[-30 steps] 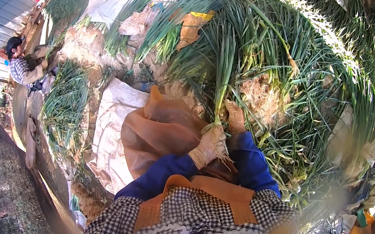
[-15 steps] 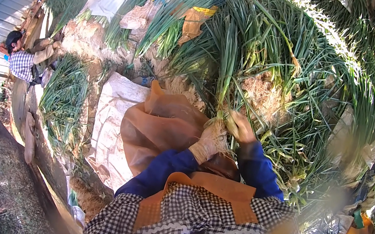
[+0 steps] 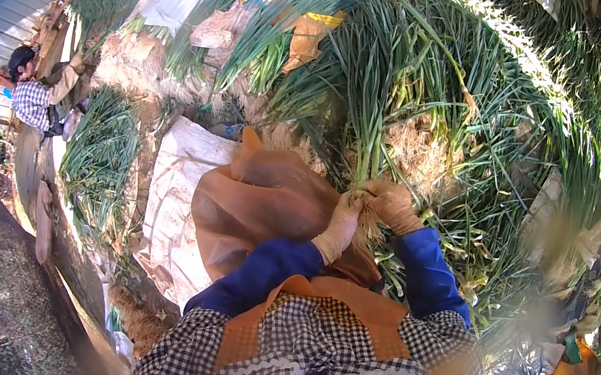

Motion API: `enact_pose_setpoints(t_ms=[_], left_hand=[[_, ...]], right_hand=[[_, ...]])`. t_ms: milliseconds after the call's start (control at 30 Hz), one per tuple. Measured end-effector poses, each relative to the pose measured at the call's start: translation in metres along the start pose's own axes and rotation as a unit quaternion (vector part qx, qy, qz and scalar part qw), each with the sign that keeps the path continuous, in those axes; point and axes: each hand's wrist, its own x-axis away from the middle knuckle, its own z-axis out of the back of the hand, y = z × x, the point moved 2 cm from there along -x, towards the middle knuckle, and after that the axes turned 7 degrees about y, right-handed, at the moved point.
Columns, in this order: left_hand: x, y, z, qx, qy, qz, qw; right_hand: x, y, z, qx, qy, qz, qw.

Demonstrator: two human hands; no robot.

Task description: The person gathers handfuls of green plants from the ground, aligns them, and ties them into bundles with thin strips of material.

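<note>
A bunch of spring onions [image 3: 367, 151] lies in front of me, its long green leaves pointing away and its pale stem ends and stringy roots toward me. My left hand [image 3: 342, 222], in what looks like a tan glove, is closed round the root end. My right hand [image 3: 391, 205] grips the same bunch from the right, its fingers pressed against the pale stems next to the left hand. The fingertips of both hands are partly hidden by each other and by the stems. Brown mesh cloth [image 3: 266, 202] spreads over my lap, just left of the left hand.
Heaped spring onions [image 3: 505, 198] surround me ahead and to the right, with a root clump [image 3: 421, 156] beyond my right hand. A white sack [image 3: 183, 200] lies at left. Another person [image 3: 33, 99] sits at far left beside more onions [image 3: 100, 162].
My right hand has come in from the stems' right side and closed on the bunch. The left hand has shifted slightly right. The other person's arm has risen.
</note>
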Motion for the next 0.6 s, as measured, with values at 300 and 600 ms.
enact_pose_setpoints(t_ms=[300,600], left_hand=[[0.007,0.017,0.001,-0.001,0.001,0.062,0.998],[-0.009,0.018,0.007,-0.038,-0.077,0.136,0.987]], right_hand=[[0.095,-0.016,0.047,-0.431,-0.335,-0.257,0.797],[0.017,0.023,-0.026,-0.42,-0.016,-0.229,0.878]])
